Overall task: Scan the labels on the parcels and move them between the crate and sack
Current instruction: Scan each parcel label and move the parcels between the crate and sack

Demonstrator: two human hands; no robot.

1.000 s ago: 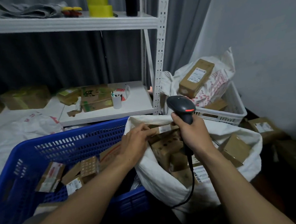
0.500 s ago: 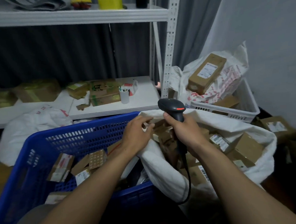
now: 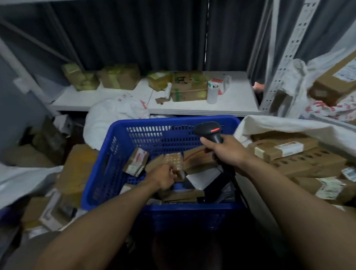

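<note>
A blue plastic crate stands in front of me with several cardboard parcels inside. My left hand reaches down into it and its fingers curl on a small brown parcel with a dotted pattern. My right hand grips the handle of a black barcode scanner, held over the crate's right side, its cable hanging down. To the right lies the open white sack, packed with labelled cardboard parcels.
A white metal shelf behind the crate carries boxes and a white cup. A white bag bulges behind the crate. More boxes pile on the floor at left. A long box lies at the far right.
My view swung left from the sack to the crate. My left hand left the sack's parcels and dropped into the crate onto a small parcel. The scanner moved over the crate.
</note>
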